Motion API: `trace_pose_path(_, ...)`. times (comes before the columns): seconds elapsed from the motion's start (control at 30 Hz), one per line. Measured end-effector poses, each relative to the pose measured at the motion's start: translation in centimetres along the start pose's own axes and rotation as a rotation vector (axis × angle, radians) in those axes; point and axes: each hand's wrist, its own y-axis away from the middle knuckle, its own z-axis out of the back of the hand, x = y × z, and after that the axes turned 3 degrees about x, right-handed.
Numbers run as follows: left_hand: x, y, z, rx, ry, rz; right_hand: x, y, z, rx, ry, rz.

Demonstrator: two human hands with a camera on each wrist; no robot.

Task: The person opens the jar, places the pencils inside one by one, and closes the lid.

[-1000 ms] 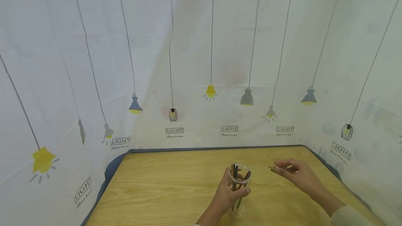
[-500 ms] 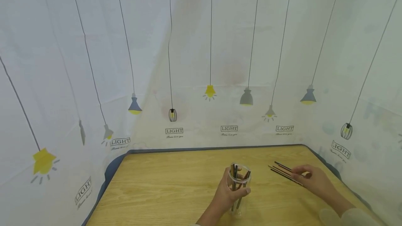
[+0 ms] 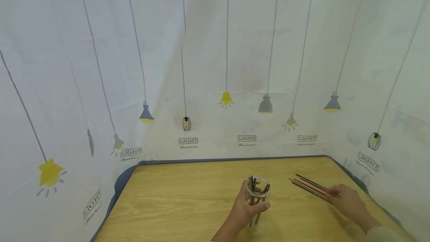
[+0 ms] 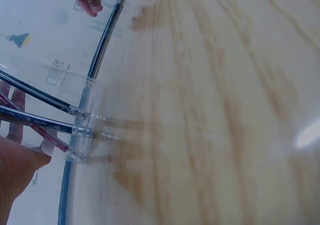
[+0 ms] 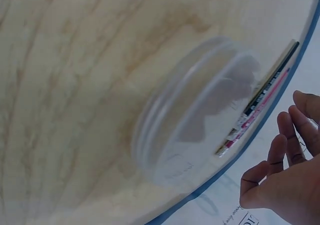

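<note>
My left hand point(image 3: 242, 211) grips a clear glass jar point(image 3: 258, 196) around its side, holding it upright. Several pencils point(image 3: 251, 188) stand in the jar; the left wrist view shows dark blue pencils point(image 4: 40, 121) and a dark red one point(image 4: 52, 137), their ferrule ends at the jar's bottom. My right hand point(image 3: 347, 201) is over the near ends of several loose pencils point(image 3: 309, 188) lying side by side on the table. In the right wrist view its fingers point(image 5: 276, 150) are loosely bent with nothing between them, apart from those pencils.
A clear round piece like a lid point(image 5: 150, 130) lies on the wooden table point(image 3: 188, 197), on the right, near the right sleeve point(image 3: 383, 234). A white cloth printed with hanging lamps point(image 3: 215, 47) encloses the table's back and sides.
My right hand has drawn back to the right along the loose pencils, uncovering more of them while they stay on the table. My left hand still holds the jar in place.
</note>
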Motion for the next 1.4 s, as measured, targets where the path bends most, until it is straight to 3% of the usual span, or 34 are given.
trace_pose_path(0.13,0.1,0.0,-0.1,0.002,-0.005,0.002,-0.8,0.3,-0.6,0.015,0.033,-0.007)
trace_pose_path(0.33,0.1,0.1,0.0,0.003,0.001,0.007,-1.6,0.6,-0.8,0.100,-0.010,-0.118)
trace_pose_path(0.7,0.0,0.1,0.1,0.017,0.016,0.006,-2.0,0.0,-1.5,0.171,0.015,-0.200)
trace_pose_path(1.4,0.1,0.1,0.1,0.020,-0.005,0.002,-1.6,-0.1,-2.2,0.172,0.078,-0.185)
